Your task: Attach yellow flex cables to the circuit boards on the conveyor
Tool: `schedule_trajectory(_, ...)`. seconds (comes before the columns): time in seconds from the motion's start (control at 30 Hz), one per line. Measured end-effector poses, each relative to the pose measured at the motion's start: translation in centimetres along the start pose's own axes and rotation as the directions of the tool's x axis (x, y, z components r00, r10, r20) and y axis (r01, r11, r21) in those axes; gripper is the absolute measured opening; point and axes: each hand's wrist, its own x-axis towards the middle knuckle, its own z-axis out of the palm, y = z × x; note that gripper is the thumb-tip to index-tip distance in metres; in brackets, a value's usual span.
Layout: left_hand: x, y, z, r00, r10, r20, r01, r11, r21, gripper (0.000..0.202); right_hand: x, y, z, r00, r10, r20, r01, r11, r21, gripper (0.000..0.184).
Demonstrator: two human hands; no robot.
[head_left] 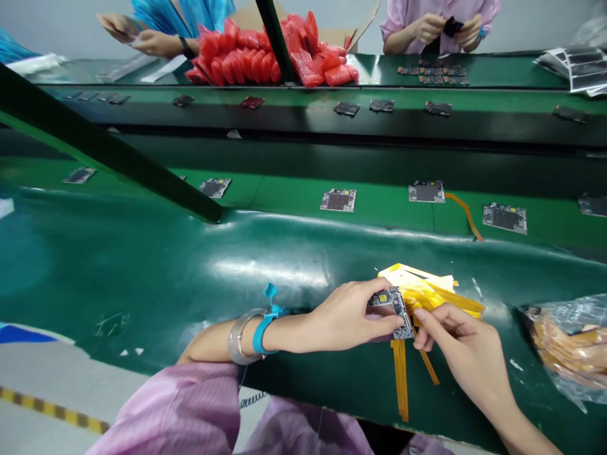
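Observation:
My left hand (344, 319) grips a small dark circuit board (385, 304) by its edges, thumb in front and fingers behind. At the board's right edge, my right hand (467, 344) is closed in a pinch on an amber flat ribbon cable (429, 365), which hangs down below the fingers. The fingertips hide where cable and board meet. Behind both hands lies a pile of yellow-amber ribbon cables (434, 292), some bright under the light. More amber strips (401, 379) stick out toward me below the board. A blue wrist strap (265, 332) circles my left wrist.
Circuit boards (338, 200) lie spaced along the green conveyor belt (279, 183); one trails an amber cable (467, 215). A plastic bag of cables (573, 347) sits at right. A dark post (118, 151) slants across the left. Two co-workers handle things beyond red bubble-wrap packets (246, 54).

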Motion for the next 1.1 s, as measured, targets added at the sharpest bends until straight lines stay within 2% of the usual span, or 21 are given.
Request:
schedule_trajectory(0.13, -0.05, 0.12, -0.12, 1.000, 0.018, -0.011, -0.017, 0.997, 0.078, 0.024, 0.08, 0.00, 0.10, 1.000, -0.025, -0.006, 0.025, 1.000, -0.008, 0.040)
schedule_trajectory(0.63, -0.09, -0.03, -0.14, 1.000, 0.012, -0.015, -0.009, 0.987, 0.163, 0.028, -0.08, 0.28, 0.09, 0.999, -0.048, 0.024, 0.050, 0.996, -0.077, 0.038)
schedule_trajectory(0.87, -0.08, 0.29, -0.06, 1.000, -0.013, -0.020, 0.017, 0.979, 0.205, 0.022, 0.09, 0.71, -0.34, 0.992, -0.073, 0.103, 0.097, 0.965, -0.243, 0.038)
schedule_trajectory(1.1, 0.08, 0.11, 0.09, 0.998, -0.039, -0.047, 0.048, 0.974, 0.220, 0.022, 0.09, 0.93, 0.00, 0.994, -0.037, 0.104, 0.057, 0.979, -0.194, 0.035)
